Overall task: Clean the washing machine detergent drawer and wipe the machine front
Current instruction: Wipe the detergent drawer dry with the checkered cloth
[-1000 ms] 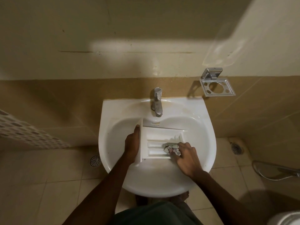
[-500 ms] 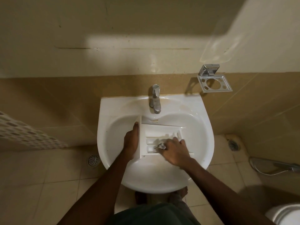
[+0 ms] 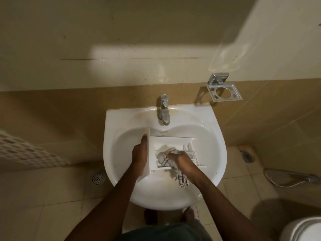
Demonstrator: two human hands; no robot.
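Over beige floor tiles [image 3: 52, 211], a white sink [image 3: 217, 145] holds the detergent drawer [image 3: 173, 141]. Left hand [image 3: 139, 155] fingers clasp its front panel; right hand [image 3: 184, 160] fingers press a checked cloth [image 3: 163, 158] inside. Beyond, a tap [image 3: 164, 110] and tan wall tiles [image 3: 60, 115].

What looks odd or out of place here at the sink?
A washing machine's detergent drawer sits in the bathroom sink, far from any machine. The left hand steadies it; the right hand rubs a checked cloth inside. Nothing looks spilled or broken.
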